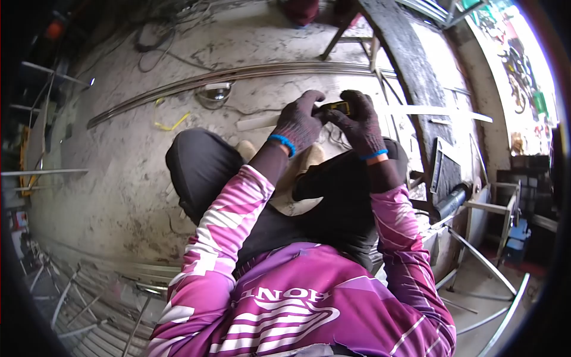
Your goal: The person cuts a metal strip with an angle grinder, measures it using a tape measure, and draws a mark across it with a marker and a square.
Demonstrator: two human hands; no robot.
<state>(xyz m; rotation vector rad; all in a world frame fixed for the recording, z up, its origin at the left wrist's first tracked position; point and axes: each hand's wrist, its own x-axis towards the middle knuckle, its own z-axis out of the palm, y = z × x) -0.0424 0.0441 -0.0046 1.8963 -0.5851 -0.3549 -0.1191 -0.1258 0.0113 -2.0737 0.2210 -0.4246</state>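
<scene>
Both hands wear dark knitted gloves with blue cuffs and are close together above my knees. My right hand (361, 122) is closed around a small black and yellow tape measure (340, 107). My left hand (299, 121) is at the tape measure's left side, its fingers curled; what they grip is hidden. A pale flat strip (257, 122) shows left of my left hand, and a similar pale strip (440, 111) extends right from my right hand over a dark beam (410, 65). Whether they are one piece I cannot tell.
Long thin metal bars (232, 74) lie across the floor ahead. A yellow object (173, 122), a round device with a cable (213, 94) and coiled cable (153, 38) lie left. Metal frames (493, 208) stand right. Stacked metal lengths (101, 315) are at lower left.
</scene>
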